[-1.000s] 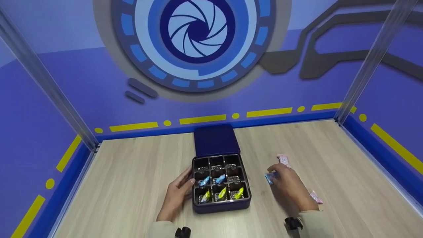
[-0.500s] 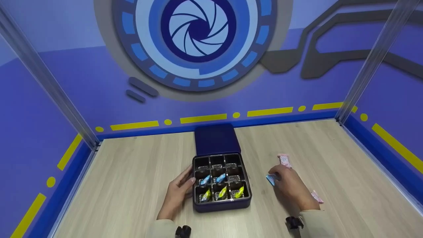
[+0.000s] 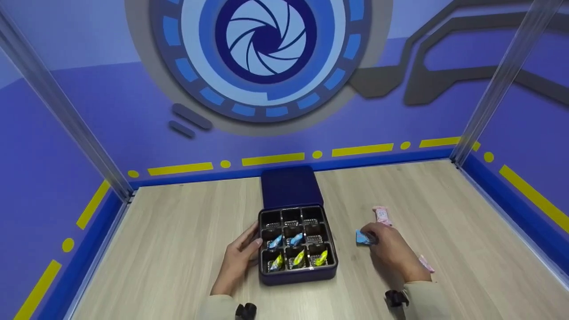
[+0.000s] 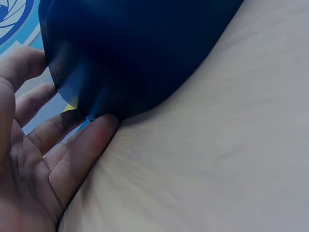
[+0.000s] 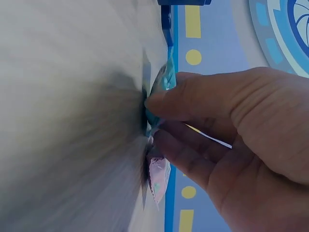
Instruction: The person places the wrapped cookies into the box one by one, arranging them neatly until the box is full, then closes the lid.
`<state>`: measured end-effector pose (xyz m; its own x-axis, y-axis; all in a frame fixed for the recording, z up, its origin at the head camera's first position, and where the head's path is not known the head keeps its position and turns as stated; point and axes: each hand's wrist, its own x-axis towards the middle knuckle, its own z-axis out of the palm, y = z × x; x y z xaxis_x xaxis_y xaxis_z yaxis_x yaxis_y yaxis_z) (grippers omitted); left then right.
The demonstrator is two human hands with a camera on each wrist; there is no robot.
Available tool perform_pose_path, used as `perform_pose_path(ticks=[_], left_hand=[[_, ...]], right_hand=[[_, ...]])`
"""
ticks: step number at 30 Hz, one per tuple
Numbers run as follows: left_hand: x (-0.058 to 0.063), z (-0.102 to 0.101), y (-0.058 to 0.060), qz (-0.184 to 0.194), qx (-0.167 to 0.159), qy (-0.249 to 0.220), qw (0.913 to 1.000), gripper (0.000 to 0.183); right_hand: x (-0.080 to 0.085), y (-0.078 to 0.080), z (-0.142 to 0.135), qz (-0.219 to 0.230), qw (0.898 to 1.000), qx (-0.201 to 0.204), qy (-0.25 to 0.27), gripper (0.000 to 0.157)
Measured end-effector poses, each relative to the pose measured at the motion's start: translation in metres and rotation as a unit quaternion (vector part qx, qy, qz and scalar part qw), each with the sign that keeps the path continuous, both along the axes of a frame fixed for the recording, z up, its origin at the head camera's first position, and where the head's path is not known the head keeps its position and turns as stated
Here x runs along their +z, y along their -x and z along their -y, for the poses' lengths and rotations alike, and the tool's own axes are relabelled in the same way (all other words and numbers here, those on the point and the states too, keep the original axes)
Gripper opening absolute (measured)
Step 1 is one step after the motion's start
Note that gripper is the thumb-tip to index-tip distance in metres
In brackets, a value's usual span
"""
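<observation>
A dark blue box holds a tray of square compartments. Yellow-wrapped candies lie in the near row, and two blue-wrapped candies in the left and middle cells of the middle row. My left hand rests against the box's left side; its fingertips touch the wall in the left wrist view. To the right of the box, my right hand pinches another blue-wrapped candy between thumb and fingers, close to the tabletop. Its far end is hidden by the fingers.
Behind the box lies its dark blue lid, near the back wall. A pink-wrapped candy lies just beyond my right hand, and another pink-wrapped candy lies to the right of my wrist. Walls enclose the wooden table.
The blue candy in my right fingers has turned and shows more of its wrapper. My right hand has barely shifted; the left hand and the box stay in place.
</observation>
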<state>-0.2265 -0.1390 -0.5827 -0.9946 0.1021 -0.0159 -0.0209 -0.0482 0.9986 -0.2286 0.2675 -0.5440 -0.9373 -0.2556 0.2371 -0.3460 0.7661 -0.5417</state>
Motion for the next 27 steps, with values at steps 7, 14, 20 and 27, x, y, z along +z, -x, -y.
perform_pose_path(ticks=[7,14,20,27], left_hand=[[0.0,0.0,-0.001,-0.005,0.0,-0.001,1.0,0.06],[0.002,-0.006,-0.002,-0.005,0.036,0.003,0.9993,0.058],[0.003,-0.01,-0.002,-0.007,0.057,0.021,0.9981,0.054],[0.003,-0.009,-0.002,-0.01,0.059,0.026,0.9978,0.054]], right_hand=[[0.0,0.0,0.001,0.035,0.999,-0.014,0.002,0.035],[0.002,-0.001,0.001,0.048,0.999,-0.022,0.008,0.035],[0.002,0.0,0.001,0.044,0.999,-0.029,0.007,0.032],[0.002,0.001,0.002,0.05,0.998,-0.044,0.017,0.026]])
